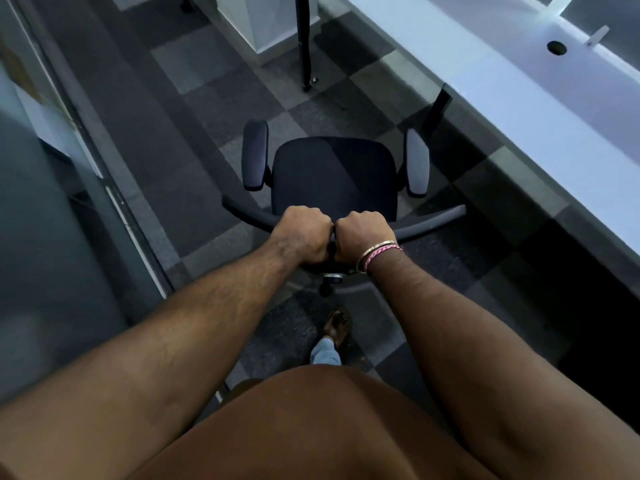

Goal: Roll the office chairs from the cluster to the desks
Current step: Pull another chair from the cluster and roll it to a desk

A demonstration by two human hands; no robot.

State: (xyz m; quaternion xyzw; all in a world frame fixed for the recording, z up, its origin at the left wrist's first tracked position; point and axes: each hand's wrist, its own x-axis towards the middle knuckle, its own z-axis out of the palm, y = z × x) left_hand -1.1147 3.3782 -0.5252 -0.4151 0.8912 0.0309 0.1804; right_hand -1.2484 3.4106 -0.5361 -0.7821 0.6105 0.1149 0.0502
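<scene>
Far left: glass partition wall (52, 209) with a metal frame running along the aisle, blurred. Floor (214, 109) is carpet tile in grey and dark checks. Left hand (303, 237) fisted over the top edge of the chair backrest (429, 220), fingers curled round it, knuckles up. Right hand (362, 239) just beside it, touching the left, same curled grip on the backrest; bracelets (379, 254), one metal, one pink thread, at the right wrist. Office chair (334, 181) sits in the aisle directly ahead of the person, dark seat, grey armrests on both sides, facing away. Chair base mostly hidden, one caster (325, 289) visible below the hands. Sandalled foot (337, 327) on the carpet behind the chair. Black pole (304, 39) on a foot stands further up the aisle, near a white pillar (266, 19). Right: long white counter (519, 98) runs diagonally, chair near its edge but not under it. Round cable hole (556, 47) in the counter top at far right.
</scene>
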